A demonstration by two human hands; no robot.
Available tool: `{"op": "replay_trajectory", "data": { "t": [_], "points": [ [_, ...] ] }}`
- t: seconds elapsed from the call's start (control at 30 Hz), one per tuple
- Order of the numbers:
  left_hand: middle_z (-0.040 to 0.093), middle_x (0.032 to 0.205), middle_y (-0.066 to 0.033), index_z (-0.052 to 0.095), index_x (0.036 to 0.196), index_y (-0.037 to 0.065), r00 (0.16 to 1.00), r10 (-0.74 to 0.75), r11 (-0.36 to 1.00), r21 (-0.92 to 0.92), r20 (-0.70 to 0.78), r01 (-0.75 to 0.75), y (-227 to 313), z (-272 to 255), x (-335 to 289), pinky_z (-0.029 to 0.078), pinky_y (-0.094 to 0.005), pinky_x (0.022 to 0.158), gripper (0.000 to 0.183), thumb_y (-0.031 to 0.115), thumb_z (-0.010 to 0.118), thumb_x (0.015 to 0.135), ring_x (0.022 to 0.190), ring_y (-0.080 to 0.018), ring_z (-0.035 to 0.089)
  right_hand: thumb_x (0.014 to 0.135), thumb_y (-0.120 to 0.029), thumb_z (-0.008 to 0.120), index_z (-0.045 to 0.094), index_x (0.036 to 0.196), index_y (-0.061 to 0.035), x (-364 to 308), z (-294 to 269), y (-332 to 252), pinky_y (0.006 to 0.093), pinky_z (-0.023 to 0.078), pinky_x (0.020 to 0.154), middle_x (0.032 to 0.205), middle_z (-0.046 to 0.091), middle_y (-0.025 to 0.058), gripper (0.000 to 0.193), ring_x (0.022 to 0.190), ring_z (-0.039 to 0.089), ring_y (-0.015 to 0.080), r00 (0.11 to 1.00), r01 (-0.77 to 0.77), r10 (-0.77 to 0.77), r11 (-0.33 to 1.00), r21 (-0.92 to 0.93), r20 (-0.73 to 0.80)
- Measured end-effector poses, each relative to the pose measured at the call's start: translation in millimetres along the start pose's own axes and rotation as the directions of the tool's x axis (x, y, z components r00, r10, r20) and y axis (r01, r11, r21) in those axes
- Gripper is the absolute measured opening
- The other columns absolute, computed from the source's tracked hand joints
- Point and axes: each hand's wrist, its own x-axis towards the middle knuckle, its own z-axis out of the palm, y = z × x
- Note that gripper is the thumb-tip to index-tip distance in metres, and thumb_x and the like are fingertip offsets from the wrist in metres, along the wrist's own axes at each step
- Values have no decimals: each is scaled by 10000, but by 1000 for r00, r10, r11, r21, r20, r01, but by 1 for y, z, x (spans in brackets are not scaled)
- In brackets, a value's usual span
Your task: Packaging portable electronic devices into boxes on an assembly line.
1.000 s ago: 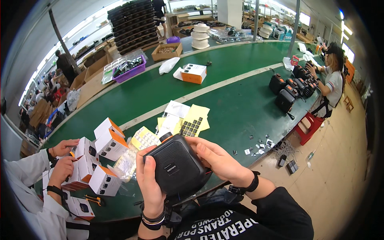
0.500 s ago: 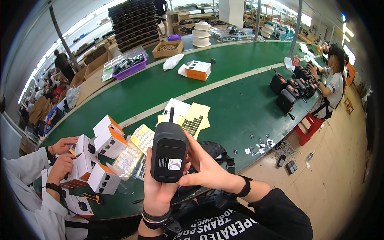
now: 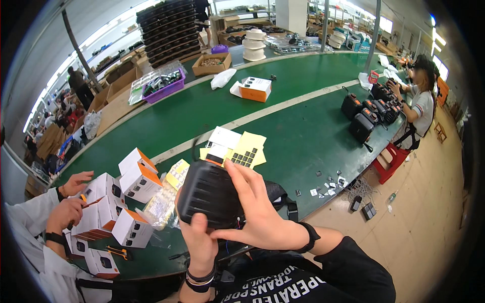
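Close in front of me I hold a black, rounded box-shaped device [image 3: 209,194] with a ribbed face. A thin dark strap rises from its far end, beside a small orange edge. My left hand [image 3: 199,245] grips it from below and the left, thumb on the near edge. On the right side my right hand [image 3: 260,209] is closed around it, fingers reaching over the top. Just beyond lie yellow sheets [image 3: 254,141] with small black square pads. A clear plastic bag [image 3: 160,207] with pale round pieces is to the left.
At left, a co-worker's hands [image 3: 68,209] work among white-and-orange boxes [image 3: 132,230], near a yellow cutter [image 3: 119,252]. Similar black devices [image 3: 364,123] stand at right by another person. Small loose parts [image 3: 331,186] lie near the table edge. One box [image 3: 255,90] sits farther back.
The device has been turned: its flat labelled face has given way to a ribbed one. My right fingers have shifted over its top. The co-worker's hands have moved slightly left.
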Motion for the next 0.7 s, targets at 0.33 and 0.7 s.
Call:
{"op": "replay_trajectory", "data": {
  "t": [0.33, 0.7],
  "points": [
    [416, 1293, -107, 275, 1348, 14, 967, -237, 930, -265, 90, 253, -12, -24, 17, 339, -353, 986, 593, 346, 491, 907, 1179, -198, 426, 709, -334, 717, 565, 1054, 41, 49, -5, 56, 200, 427, 453, 726, 594, 52, 532, 508, 537, 79, 736, -676, 518, 529, 513, 435],
    [508, 1107, -66, 482, 1133, 8, 885, 144, 929, 369, -442, 33, 19, -141, -4, 358, -291, 908, 281, 57, 513, 858, 1052, -160, 466, 620, -344, 756, 499, 960, 84, 163, 29, 303, 397, 489, 788, 941, 609, 247, 604, 899, 607, 361, 803, -593, 535, 678, -434, -261]
  ]
}}
